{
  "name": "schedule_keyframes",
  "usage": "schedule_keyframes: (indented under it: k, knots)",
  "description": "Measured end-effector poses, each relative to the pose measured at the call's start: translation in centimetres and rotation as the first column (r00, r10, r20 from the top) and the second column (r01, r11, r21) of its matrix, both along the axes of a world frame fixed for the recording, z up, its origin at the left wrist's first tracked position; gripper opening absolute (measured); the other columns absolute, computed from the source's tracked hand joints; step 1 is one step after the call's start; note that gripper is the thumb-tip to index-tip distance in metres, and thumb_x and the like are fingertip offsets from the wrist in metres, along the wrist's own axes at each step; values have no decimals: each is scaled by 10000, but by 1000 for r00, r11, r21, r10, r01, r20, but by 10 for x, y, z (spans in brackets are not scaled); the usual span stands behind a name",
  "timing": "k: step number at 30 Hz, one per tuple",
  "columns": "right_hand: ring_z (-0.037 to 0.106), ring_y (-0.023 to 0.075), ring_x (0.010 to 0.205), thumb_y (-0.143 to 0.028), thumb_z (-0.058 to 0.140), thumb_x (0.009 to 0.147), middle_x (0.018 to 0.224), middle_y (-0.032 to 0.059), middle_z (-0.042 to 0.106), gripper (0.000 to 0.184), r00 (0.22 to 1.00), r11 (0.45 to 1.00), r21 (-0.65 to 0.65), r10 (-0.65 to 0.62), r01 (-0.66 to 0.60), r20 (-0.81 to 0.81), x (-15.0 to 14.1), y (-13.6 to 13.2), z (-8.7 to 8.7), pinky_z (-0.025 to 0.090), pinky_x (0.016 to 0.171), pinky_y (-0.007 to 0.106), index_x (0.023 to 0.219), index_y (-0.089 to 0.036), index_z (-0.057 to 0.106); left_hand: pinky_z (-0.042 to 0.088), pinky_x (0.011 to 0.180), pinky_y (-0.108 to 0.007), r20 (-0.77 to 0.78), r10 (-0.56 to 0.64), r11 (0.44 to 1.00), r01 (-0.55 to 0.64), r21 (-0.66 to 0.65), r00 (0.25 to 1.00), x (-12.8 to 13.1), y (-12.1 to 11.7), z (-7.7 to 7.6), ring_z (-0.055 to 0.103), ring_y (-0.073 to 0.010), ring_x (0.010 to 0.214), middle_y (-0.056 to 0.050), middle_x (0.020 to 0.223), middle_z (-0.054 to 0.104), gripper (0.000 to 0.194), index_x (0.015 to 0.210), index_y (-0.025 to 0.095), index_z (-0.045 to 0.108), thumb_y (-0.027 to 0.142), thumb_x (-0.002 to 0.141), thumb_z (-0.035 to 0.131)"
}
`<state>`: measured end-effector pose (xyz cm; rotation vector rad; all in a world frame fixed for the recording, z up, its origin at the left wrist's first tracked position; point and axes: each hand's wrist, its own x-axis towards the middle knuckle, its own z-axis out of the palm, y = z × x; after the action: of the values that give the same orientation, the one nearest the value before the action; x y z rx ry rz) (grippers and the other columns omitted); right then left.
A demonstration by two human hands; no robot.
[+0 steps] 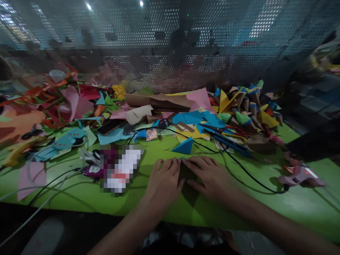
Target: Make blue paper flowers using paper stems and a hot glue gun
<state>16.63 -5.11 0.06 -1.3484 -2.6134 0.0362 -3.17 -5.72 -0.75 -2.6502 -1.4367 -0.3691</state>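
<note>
My left hand (pixel 165 179) rests on the green table with its fingers bent and close together. Opposite it, my right hand (pixel 212 175) reaches in, fingertips nearly meeting those of the left. A tiny bit of blue shows where the fingertips meet; whatever the fingers press there is mostly hidden and in shadow. Just beyond the hands stands a folded blue paper triangle (pixel 184 146), apart from them. A phone with a bright, blurred-out screen (pixel 123 170) lies to the left of my left hand.
Coloured paper scraps (pixel 77 102) heap along the back, with folded paper pieces (pixel 249 102) at right. Scissors (pixel 235 132) lie among them. A black cable (pixel 249 173) runs to a pink glue gun (pixel 301 175). A dark phone (pixel 111 126) and a perforated screen (pixel 164 46) are farther back.
</note>
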Motion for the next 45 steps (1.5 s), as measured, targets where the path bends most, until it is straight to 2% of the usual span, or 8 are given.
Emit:
schedule_keyframes:
  k: [7, 12, 17, 22, 33, 36, 42, 45]
  knots:
    - [558, 303, 1140, -417, 553, 954, 1276, 125, 635, 503, 1000, 1000, -23, -8, 8, -16, 1, 4, 1, 488, 929, 481, 1393, -173, 536, 370, 1013, -481, -21, 14, 999, -15, -31, 1000, -1, 3, 0, 565, -263, 1155, -91, 1278, 674, 421, 1340, 125, 550, 325, 974, 495]
    - [569, 297, 1118, -427, 583, 935, 1282, 120, 633, 512, 999, 1000, -2, 25, -25, -37, 2, 1, -1, 502, 902, 486, 1396, -209, 538, 372, 1023, -453, -6, 0, 1000, 0, 27, 1000, -2, -1, -5, 563, -247, 1166, -82, 1329, 647, 410, 1333, 143, 559, 339, 980, 487]
    - [568, 302, 1116, -390, 563, 952, 1247, 117, 645, 469, 1000, 1000, 14, -6, 6, -30, 1, 4, -3, 507, 900, 474, 1381, -201, 550, 388, 1000, -475, -21, 13, 1000, -14, -15, 1000, -1, 2, -2, 575, -258, 1138, -86, 1249, 689, 416, 1337, 134, 557, 338, 981, 487]
    - [570, 300, 1107, -399, 590, 940, 1280, 107, 630, 522, 1000, 1000, -18, 23, -23, 0, 1, 0, -1, 509, 904, 492, 1416, -199, 511, 373, 1016, -470, 12, -1, 1000, 1, 0, 1000, -2, -2, -1, 572, -260, 1143, -87, 1315, 659, 423, 1319, 132, 577, 367, 979, 490]
    - [565, 294, 1127, -310, 588, 930, 1275, 114, 629, 488, 1000, 1000, 18, 0, -1, 6, 0, 1, -4, 503, 909, 463, 1402, -204, 522, 380, 998, -471, 36, 15, 1000, -16, 15, 999, 0, 1, -1, 581, -253, 1132, -79, 1283, 676, 395, 1324, 146, 571, 332, 988, 479]
    - [575, 291, 1103, -289, 586, 926, 1231, 126, 645, 460, 1000, 999, 31, -19, 18, 10, -2, 3, -4, 501, 908, 457, 1370, -178, 552, 383, 983, -490, 14, 25, 1000, -25, -10, 1000, 0, 5, -1, 588, -263, 1112, -82, 1202, 709, 393, 1324, 139, 568, 317, 983, 488]
    - [570, 301, 1101, -325, 610, 910, 1264, 123, 630, 520, 1000, 1000, 8, 19, -20, 9, -1, 2, -4, 500, 895, 471, 1402, -182, 525, 381, 993, -480, 33, 29, 999, -30, 32, 999, 0, 0, -4, 591, -248, 1124, -75, 1293, 669, 372, 1299, 153, 588, 322, 978, 504]
    - [573, 301, 1103, -300, 602, 912, 1246, 131, 640, 492, 1000, 1000, 15, -4, 4, 12, -1, 3, -3, 490, 914, 473, 1382, -165, 543, 389, 973, -486, 8, 34, 999, -34, -2, 999, 0, 3, -4, 597, -256, 1107, -78, 1224, 700, 379, 1324, 154, 568, 306, 986, 486]
